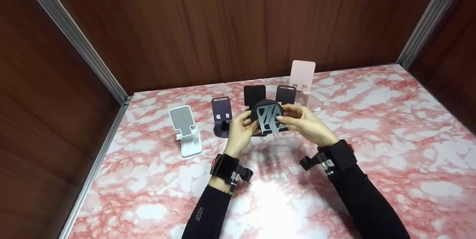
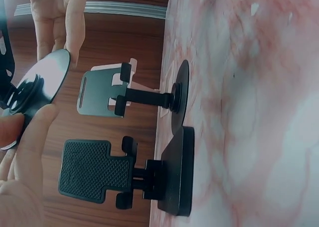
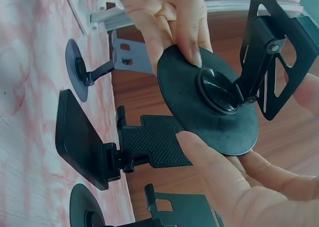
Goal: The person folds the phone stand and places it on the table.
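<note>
A black phone stand (image 1: 268, 116) with a round base and a cut-out folding plate is held up above the table between both hands. My left hand (image 1: 238, 135) grips the base at its left edge. From the other side my right hand (image 1: 309, 124) holds the stand, its thumb at the plate's edge. In the right wrist view the disc-shaped base (image 3: 174, 100) faces the camera, and the plate (image 3: 281, 42) is folded out from it on a hinge. Fingers of both hands pinch the rim there.
Other phone stands stand on the marbled table (image 1: 148, 194): a white one (image 1: 183, 120) at left, a dark purple one (image 1: 221, 108), a black textured one (image 2: 87, 169), a dark grey one (image 2: 102, 90) and a pink one (image 1: 302, 75) at the back. Wooden panels (image 1: 241, 27) enclose the table.
</note>
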Motion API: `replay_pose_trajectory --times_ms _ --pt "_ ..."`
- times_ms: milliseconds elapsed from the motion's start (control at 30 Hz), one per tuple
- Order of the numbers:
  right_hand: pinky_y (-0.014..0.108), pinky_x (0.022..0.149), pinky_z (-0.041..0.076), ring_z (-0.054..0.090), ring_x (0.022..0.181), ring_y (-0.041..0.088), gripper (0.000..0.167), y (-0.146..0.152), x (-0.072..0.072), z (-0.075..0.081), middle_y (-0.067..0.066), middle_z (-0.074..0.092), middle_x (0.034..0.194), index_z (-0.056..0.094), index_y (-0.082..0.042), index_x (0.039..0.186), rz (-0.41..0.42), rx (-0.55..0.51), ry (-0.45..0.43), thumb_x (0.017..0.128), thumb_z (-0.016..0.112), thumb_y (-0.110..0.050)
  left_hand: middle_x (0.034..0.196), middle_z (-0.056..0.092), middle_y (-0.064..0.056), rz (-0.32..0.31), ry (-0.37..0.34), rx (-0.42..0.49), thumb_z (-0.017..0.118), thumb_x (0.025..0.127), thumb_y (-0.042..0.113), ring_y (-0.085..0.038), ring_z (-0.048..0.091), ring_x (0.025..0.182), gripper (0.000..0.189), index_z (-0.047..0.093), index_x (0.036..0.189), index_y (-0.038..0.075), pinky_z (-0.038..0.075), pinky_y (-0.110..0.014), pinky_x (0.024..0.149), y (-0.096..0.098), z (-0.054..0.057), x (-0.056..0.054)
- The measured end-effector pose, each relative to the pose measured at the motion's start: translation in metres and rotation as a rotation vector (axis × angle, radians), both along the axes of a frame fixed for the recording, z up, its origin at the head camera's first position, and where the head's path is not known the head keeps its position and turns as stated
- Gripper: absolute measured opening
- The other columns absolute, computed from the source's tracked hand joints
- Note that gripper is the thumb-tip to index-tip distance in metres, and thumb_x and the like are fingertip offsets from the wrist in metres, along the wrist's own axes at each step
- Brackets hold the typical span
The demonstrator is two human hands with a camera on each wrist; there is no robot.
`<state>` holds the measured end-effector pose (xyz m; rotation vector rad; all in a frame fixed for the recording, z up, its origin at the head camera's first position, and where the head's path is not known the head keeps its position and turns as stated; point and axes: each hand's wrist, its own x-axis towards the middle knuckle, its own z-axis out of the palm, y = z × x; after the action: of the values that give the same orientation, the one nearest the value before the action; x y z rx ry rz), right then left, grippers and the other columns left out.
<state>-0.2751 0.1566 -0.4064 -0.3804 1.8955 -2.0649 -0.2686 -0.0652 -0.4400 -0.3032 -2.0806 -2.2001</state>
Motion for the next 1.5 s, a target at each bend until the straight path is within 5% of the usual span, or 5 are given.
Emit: replay_pose_trajectory --times_ms 300,533,1067,1500 --pt "0.020 0.098 0.057 0.063 0.112 0.008 0.066 0.0023 -0.0014 0.0017 0.014 0.055 0.134 0.028 0.020 0.161 -0.014 0.041 0.007 0.107 0.060 -0.002 0.133 0.068 -0.033 -0.133 -0.096 0.071 0.053 0.111 0.014 -0.018 0.073 0.100 0.051 0.050 0.150 -0.020 0.067 -0.038 0.097 -0.0069 0.0056 0.0041" --pt "0.020 0.097 0.059 0.066 0.110 0.008 0.063 0.0008 -0.0031 0.0004 0.014 0.057 0.135 0.030 0.022 0.159 -0.010 0.036 0.010 0.109 0.058 -0.002 0.131 0.073 -0.031 -0.206 -0.087 0.057 0.066 0.105 0.004 -0.017 0.075 0.102 0.049 0.054 0.148 -0.016 0.067 -0.035 0.096 -0.0105 0.0061 0.0045" --pt "0.022 0.094 0.058 0.062 0.108 0.009 0.071 -0.0014 0.0000 -0.0006 0.021 0.052 0.140 0.028 0.023 0.160 -0.029 0.066 0.030 0.105 0.064 -0.003 0.118 0.078 -0.027 -0.174 -0.086 0.011 0.072 0.099 -0.002 -0.014 0.075 0.094 0.048 0.059 0.143 -0.016 0.068 -0.035 0.090 -0.0096 0.0072 0.0044" --pt "0.020 0.083 0.061 0.067 0.095 0.009 0.055 -0.0032 -0.0022 -0.0042 0.007 0.065 0.115 0.041 0.023 0.149 -0.040 0.039 0.038 0.102 0.064 0.008 0.122 0.077 -0.032 -0.177 -0.095 -0.008 0.071 0.098 -0.003 -0.018 0.076 0.097 0.047 0.060 0.142 -0.017 0.069 -0.035 0.090 -0.0105 0.0084 0.0046"
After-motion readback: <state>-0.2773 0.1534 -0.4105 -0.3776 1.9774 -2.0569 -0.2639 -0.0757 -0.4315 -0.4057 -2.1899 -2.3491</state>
